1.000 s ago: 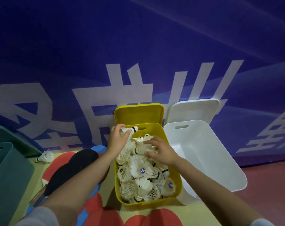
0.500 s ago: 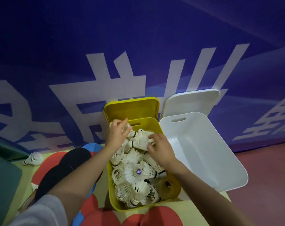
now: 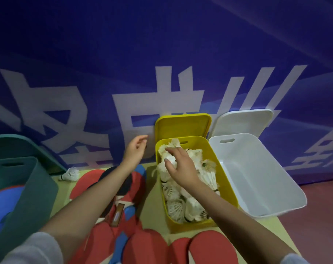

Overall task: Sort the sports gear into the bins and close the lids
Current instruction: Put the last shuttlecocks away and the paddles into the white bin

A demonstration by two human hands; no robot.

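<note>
Yellow bin (image 3: 226,189) — lid off, full of shuttlecocks (image 3: 192,202). Right hand (image 3: 181,164) rests spread on them, grasping nothing. Left hand (image 3: 135,149) hovers left of the bin — loosely curled, empty.

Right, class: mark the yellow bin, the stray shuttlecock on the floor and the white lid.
yellow bin (image 3: 227,180): head view, on its right wall.
stray shuttlecock (image 3: 70,173): head view, on its feather skirt.
white lid (image 3: 241,121): head view, on its flat face.
</note>
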